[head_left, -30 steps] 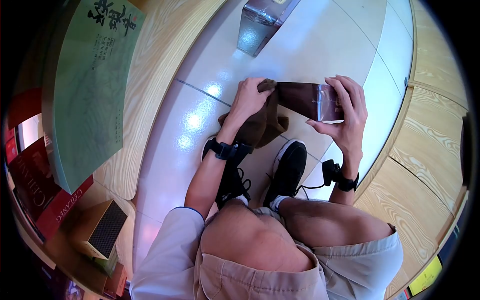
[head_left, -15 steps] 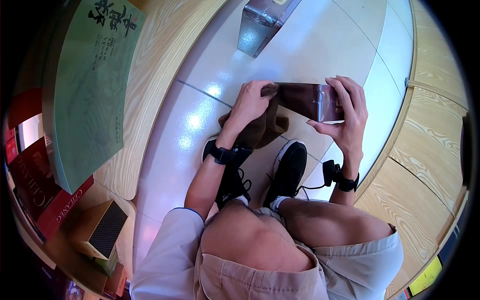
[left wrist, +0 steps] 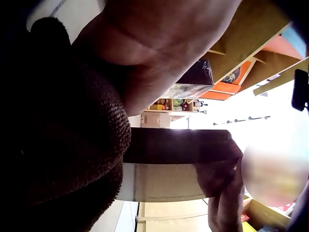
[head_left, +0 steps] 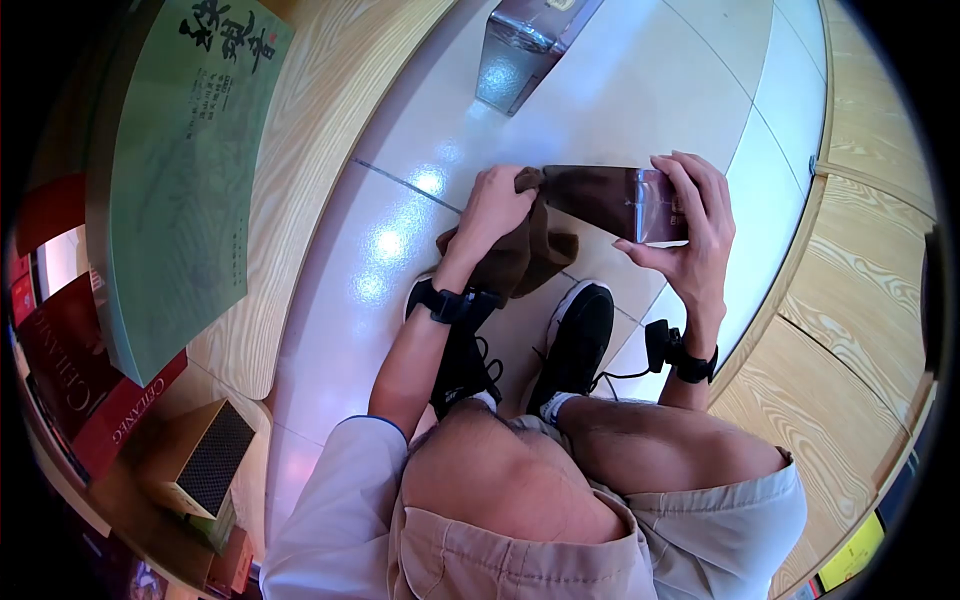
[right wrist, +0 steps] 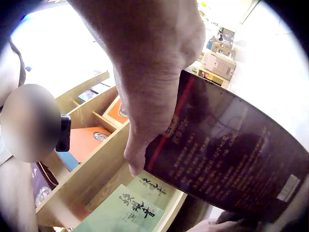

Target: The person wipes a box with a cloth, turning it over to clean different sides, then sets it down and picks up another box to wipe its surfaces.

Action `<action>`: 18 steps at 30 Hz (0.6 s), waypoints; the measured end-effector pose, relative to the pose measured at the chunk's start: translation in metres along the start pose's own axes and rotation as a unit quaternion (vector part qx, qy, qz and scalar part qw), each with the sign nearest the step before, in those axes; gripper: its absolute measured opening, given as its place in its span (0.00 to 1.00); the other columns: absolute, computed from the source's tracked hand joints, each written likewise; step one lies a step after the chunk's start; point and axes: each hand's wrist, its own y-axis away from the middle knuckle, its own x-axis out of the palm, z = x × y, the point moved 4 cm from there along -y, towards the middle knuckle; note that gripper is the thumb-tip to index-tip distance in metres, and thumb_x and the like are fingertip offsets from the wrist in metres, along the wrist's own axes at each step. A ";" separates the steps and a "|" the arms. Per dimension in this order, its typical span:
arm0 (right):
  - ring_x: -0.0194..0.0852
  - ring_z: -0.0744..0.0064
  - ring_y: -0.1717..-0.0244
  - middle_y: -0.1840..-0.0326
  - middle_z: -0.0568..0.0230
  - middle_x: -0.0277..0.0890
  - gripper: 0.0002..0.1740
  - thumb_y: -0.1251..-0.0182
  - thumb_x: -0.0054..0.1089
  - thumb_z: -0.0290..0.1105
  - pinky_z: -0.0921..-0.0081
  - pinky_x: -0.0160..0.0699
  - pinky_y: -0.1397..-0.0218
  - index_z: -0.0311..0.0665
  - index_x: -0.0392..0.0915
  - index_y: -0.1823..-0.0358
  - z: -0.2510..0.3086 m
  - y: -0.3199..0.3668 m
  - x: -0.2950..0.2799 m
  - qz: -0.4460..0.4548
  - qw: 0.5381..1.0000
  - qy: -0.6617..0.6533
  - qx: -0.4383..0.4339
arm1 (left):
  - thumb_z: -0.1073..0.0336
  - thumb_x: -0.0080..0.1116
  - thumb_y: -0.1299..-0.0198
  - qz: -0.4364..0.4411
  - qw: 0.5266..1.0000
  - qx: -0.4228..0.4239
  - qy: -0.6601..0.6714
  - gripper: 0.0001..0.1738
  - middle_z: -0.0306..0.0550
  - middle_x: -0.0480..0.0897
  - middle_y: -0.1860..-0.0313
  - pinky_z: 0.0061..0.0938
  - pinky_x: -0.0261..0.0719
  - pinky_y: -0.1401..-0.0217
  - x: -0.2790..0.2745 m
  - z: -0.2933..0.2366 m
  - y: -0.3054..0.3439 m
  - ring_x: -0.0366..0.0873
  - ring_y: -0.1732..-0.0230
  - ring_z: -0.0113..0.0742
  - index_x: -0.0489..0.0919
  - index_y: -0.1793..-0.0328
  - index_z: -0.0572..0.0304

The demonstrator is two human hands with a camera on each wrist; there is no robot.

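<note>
My right hand [head_left: 700, 220] holds a dark maroon, shiny box [head_left: 595, 190] by its right end, thumb below and fingers above. Printed text and a white label show on the box [right wrist: 217, 145] in the right wrist view. In my left hand [head_left: 497, 205] is a bunched brown cloth [head_left: 525, 255], gripped at the top right by the box's left end. The rest of the cloth hangs down over the shoes. Close up in the left wrist view, the fuzzy cloth [left wrist: 104, 140] hides the left fingers.
Another shiny box [head_left: 525, 55] stands on the tiled floor ahead. To the left, a wooden shelf [head_left: 330, 170] bears a large green box [head_left: 190, 190] with dark lettering, with red boxes [head_left: 80, 370] below. Wooden cabinets [head_left: 840, 300] line the right side. Black shoes [head_left: 575, 335] stand below the hands.
My left hand has slid slightly left and down with the cloth, toward the outer edge of the box's left end. The right hand and the box stay where they were.
</note>
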 end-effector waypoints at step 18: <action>0.80 0.46 0.37 0.39 0.53 0.82 0.48 0.57 0.86 0.60 0.49 0.84 0.35 0.41 0.84 0.36 -0.001 0.001 -0.001 0.004 1.000 -0.007 0.001 | 0.66 0.63 0.35 0.010 0.998 0.031 -0.049 0.17 0.70 0.87 0.47 0.50 0.83 0.36 0.006 -0.015 -0.018 0.84 0.42 0.70 0.86 0.43 0.68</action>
